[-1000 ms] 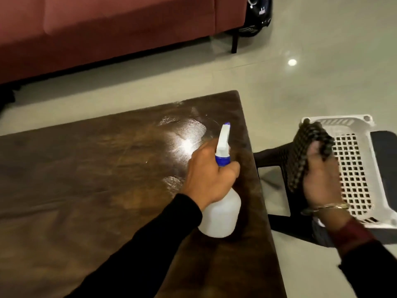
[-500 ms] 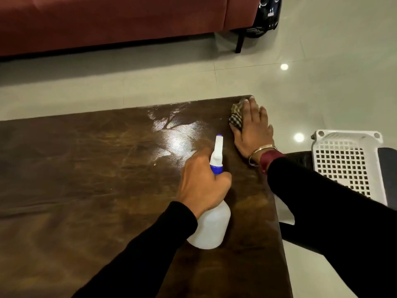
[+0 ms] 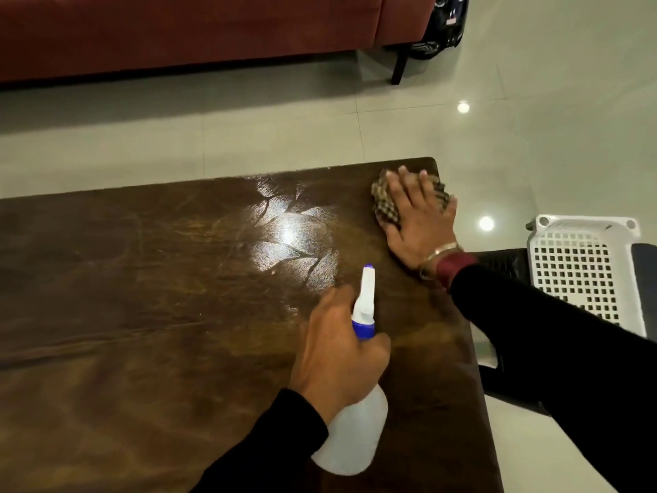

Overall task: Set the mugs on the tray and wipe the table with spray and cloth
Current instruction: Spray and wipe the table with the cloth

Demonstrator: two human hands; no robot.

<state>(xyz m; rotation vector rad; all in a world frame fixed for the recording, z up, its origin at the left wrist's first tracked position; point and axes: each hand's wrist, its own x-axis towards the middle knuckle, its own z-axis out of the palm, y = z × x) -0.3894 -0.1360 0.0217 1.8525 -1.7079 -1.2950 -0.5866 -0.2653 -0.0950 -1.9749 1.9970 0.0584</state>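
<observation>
While my left hand (image 3: 337,354) grips the white blue-collared spray bottle (image 3: 355,432), my right hand (image 3: 419,218) lies flat, pressing the checked cloth (image 3: 385,204) on the dark wooden tabletop's (image 3: 142,314) far corner; no mugs visible, wiping apparently barely begun.

Table (image 3: 142,314): dark brown top, worn and streaky, wet shiny patch with fan-shaped wipe marks near far right.
Spray bottle (image 3: 355,435): translucent white body, blue collar, white nozzle pointing away toward wet patch; tilted, held above table near right edge, neck gripped.
Cloth (image 3: 385,206): checked brown and tan, bunched, pressed flat on table at far right corner, mostly covered by spread palm.
</observation>
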